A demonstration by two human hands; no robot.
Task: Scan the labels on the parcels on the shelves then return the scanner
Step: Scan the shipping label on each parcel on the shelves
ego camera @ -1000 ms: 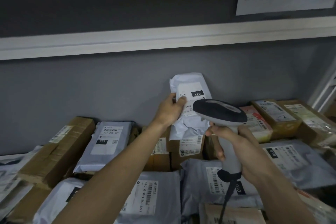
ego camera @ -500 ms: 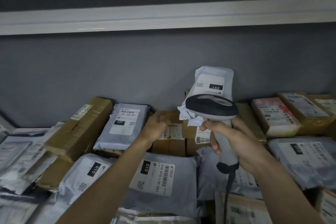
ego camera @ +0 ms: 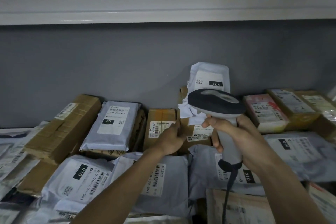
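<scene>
My right hand (ego camera: 241,138) grips the scanner (ego camera: 216,103) by its pale handle, fingers wrapped round it, the dark head tilted toward the centre right of the frame. Its black cable (ego camera: 228,187) hangs down from the handle's base toward the bottom edge. My left hand (ego camera: 171,138) reaches to the middle of the frame and rests on the small brown box (ego camera: 160,123), fingers fairly straight along its right edge; I cannot tell whether the thumb hooks behind it.

Just behind the scanner head a white mailer marked 231 (ego camera: 209,78) leans upright against the grey wall (ego camera: 127,63), partly hidden by the scanner. Left of the small box lies a grey mailer marked 231 (ego camera: 114,118), then a long brown carton (ego camera: 61,123). Grey bags marked 010 (ego camera: 80,174) crowd the lower left under my forearm. At right sit a pink-labelled parcel (ego camera: 263,112) and more cartons. Parcels lie packed edge to edge; the open room is above them, up to the white shelf edge (ego camera: 163,9) across the top.
</scene>
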